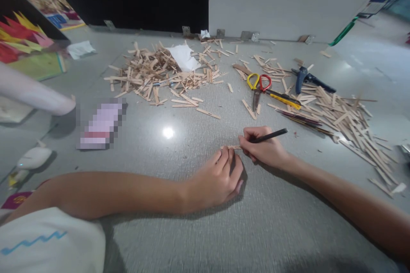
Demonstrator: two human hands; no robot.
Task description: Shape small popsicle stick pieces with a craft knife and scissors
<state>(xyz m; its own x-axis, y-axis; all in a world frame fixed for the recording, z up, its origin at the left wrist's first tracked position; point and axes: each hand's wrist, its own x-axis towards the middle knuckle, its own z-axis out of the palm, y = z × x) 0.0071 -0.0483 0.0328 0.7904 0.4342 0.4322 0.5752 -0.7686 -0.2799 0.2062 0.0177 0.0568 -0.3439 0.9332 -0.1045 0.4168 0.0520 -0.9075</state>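
While left grip [218, 175] holds down half-covered stick [236, 147] | right grip [261, 148] clasps black pen [271, 135], tip hidden

White sleeve [64, 249] at left, loose, rounded edge, one light-blue wavy line across. Forearms [134, 192] bare, left hand [218, 177] and right hand [264, 147] too.

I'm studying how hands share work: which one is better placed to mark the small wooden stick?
Probably the right hand: it holds the black pen by the wooden stick, while the left hand has its fingers on that stick.
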